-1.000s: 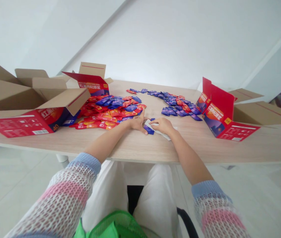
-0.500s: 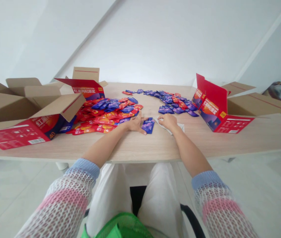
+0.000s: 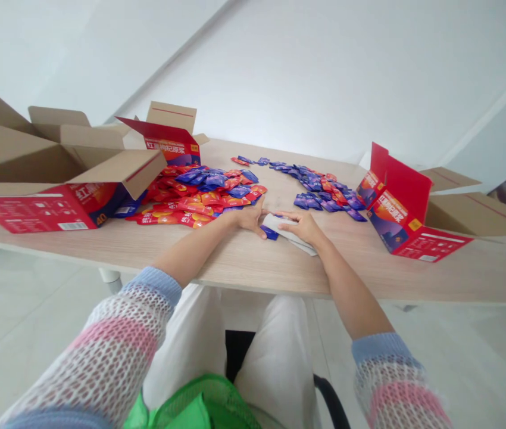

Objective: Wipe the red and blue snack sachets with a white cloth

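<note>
A folded white wipe (image 3: pixel 300 242), cloth or paper I cannot tell, is gripped in my right hand (image 3: pixel 305 226). It lies over most of a blue sachet (image 3: pixel 270 233) flat on the table, leaving just the near-left part of that sachet showing. My left hand (image 3: pixel 250 219) rests at the sachet's left edge, fingers spread, thumb near its lower corner. Beside the left hand is a heap of red sachets (image 3: pixel 164 216) with several blue sachets (image 3: pixel 208 177) on top. Beyond my right hand, a looser group of blue and red sachets (image 3: pixel 324 193) stretches toward the back.
An open carton (image 3: pixel 25 208) stands at the left, its flap hanging over the heap. Behind it is another red carton (image 3: pixel 172 150). A third open carton (image 3: pixel 414 223) lies at the right. The wooden table (image 3: pixel 235 262) has its front edge above my knees.
My right hand has brought the wipe leftward onto the blue sachet, which was uncovered before. My left hand stays beside the sachet. The view has tilted slightly.
</note>
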Action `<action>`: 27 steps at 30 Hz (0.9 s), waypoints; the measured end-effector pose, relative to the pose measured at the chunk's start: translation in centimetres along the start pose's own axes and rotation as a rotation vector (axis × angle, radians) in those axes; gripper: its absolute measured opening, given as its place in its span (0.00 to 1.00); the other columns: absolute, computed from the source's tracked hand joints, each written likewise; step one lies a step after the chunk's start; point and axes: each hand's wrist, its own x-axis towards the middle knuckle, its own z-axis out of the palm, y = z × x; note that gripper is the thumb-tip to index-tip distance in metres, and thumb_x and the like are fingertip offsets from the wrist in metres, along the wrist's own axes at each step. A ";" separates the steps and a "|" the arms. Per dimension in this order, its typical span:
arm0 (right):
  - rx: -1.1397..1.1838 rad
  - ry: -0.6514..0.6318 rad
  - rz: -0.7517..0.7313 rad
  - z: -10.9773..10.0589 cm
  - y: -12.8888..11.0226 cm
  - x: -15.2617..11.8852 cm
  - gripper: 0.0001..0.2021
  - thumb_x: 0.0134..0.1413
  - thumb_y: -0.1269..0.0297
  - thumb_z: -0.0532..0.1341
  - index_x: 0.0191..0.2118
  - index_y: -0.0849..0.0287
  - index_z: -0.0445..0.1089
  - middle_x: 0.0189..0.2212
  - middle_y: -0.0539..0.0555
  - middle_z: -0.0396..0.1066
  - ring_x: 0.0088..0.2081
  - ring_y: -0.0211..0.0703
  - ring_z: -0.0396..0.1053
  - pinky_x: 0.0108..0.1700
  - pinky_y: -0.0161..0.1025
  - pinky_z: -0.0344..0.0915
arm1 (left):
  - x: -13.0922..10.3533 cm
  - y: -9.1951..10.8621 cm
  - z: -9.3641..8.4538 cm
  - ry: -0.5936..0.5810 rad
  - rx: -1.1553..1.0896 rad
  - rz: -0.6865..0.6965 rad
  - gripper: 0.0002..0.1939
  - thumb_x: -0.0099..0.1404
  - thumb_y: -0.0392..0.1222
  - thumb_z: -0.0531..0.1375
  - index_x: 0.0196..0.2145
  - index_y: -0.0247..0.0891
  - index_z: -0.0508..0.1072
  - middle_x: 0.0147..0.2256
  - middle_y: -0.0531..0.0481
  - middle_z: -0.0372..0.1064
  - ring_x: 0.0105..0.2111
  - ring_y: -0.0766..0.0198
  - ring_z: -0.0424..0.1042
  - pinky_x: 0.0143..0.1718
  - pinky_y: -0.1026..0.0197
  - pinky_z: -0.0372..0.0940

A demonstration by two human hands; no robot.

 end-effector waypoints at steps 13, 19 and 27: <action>-0.255 -0.172 0.046 1.0 -1.0 1.3 0.23 0.48 0.42 0.62 0.47 0.48 0.75 0.36 0.50 0.76 0.34 0.43 0.71 0.35 0.34 0.60 | -0.2 0.1 0.0 0.071 0.067 -0.033 0.62 0.33 0.61 0.70 0.64 0.40 0.52 0.66 0.41 0.37 0.64 0.43 0.43 0.63 0.54 0.43; -0.289 -0.123 0.138 1.3 0.0 2.1 0.22 0.50 0.44 0.61 0.48 0.46 0.74 0.43 0.51 0.75 0.44 0.47 0.71 0.43 0.37 0.63 | -0.2 0.8 -0.5 -0.012 0.060 -0.074 0.64 0.36 0.63 0.69 0.65 0.40 0.46 0.67 0.40 0.30 0.65 0.42 0.41 0.63 0.48 0.40; -0.473 0.053 0.394 0.6 1.4 2.3 0.20 0.53 0.44 0.58 0.48 0.43 0.74 0.47 0.54 0.73 0.48 0.53 0.69 0.45 0.42 0.63 | -0.3 0.7 -0.6 -0.029 0.063 -0.107 0.62 0.36 0.64 0.69 0.64 0.40 0.51 0.67 0.41 0.34 0.65 0.38 0.40 0.63 0.45 0.41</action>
